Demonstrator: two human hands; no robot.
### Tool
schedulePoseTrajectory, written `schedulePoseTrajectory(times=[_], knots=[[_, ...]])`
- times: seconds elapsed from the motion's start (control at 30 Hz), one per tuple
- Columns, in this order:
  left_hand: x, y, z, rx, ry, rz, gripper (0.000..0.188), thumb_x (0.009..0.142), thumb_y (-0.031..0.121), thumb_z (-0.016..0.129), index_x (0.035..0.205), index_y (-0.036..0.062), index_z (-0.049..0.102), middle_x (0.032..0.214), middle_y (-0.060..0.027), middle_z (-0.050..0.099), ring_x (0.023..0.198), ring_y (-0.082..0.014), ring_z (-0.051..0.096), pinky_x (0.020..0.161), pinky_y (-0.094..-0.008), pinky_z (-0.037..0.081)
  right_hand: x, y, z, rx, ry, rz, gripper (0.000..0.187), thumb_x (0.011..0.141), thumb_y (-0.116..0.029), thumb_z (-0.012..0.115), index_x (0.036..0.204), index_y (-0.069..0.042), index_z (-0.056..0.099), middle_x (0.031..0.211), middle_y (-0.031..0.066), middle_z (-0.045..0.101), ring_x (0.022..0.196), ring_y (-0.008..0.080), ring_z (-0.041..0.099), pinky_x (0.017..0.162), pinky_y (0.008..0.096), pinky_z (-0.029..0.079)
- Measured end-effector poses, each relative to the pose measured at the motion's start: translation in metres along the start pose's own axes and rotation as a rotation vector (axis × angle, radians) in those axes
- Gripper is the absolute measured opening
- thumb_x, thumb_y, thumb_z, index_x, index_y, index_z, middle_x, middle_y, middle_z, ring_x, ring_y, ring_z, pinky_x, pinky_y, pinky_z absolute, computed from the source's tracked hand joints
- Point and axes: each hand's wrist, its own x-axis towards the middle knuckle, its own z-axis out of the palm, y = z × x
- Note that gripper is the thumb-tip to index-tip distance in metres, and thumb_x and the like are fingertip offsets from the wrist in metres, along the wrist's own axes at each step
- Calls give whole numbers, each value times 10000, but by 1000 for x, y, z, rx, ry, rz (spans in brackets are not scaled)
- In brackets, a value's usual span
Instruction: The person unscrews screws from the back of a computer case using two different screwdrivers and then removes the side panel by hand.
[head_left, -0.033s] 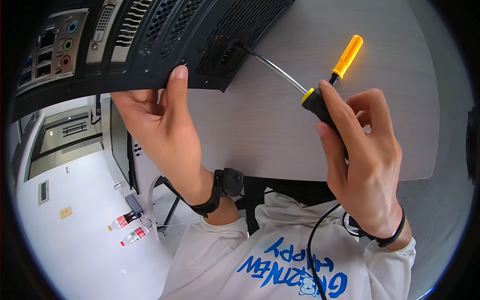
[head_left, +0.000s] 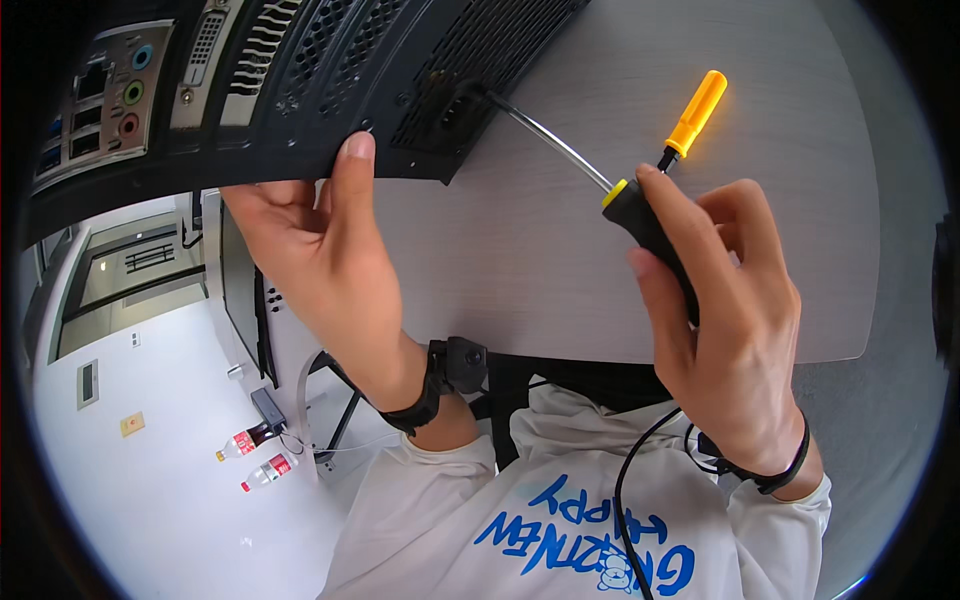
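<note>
A black computer case (head_left: 390,95) fills the upper left, its rear panel with ports and vents facing me. My left hand (head_left: 320,250) grips its lower edge, with the thumb on the rear panel and the other fingers partly hidden under the edge. In my right hand (head_left: 725,290) is a screwdriver (head_left: 640,215) with a black handle, yellow collar and long metal shaft. The shaft slants up to the left, and its tip reaches the case's corner by the power socket (head_left: 460,108). Whether the tip sits on a screw, I cannot tell.
A yellow-handled tool (head_left: 697,112) lies on the grey wood-look table (head_left: 540,270) just beyond my right hand. At lower left are a dark monitor (head_left: 240,290) and two bottles (head_left: 268,472). A black cable (head_left: 628,480) runs over my shirt.
My right hand and the screwdriver handle have shifted very slightly down and left. The left hand keeps its hold on the case.
</note>
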Motion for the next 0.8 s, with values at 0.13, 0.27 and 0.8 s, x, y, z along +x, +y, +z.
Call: schedulePoseTrajectory(times=[0.13, 0.27, 0.8], knots=[[2, 1, 1, -47, 5, 12, 361, 865, 44, 713, 1178, -15, 543, 880, -30, 671, 782, -71, 600, 814, -189, 427, 1, 8, -6, 236, -86, 26, 498, 681, 89, 734, 1129, -36, 555, 969, 125, 510, 780, 244, 587, 682, 289, 531], [2, 3, 3, -63, 1, 18, 356, 864, 44, 717, 1171, -15, 546, 893, -32, 670, 799, -76, 601, 832, -196, 433, -8, 16, -13, 340, -68, 77, 587, 594, 151, 674, 1104, -67, 482, 1086, 134, 471, 831, 240, 590, 745, 300, 557], [-2, -3, 2, -9, 5, 36, 356, 857, 74, 736, 1162, -8, 569, 887, -30, 667, 785, -81, 589, 822, -207, 433, -22, 33, -7, 360, 97, -51, 382, 837, -17, 695, 1192, -14, 553, 1043, 185, 653, 857, 229, 705, 762, 282, 591]])
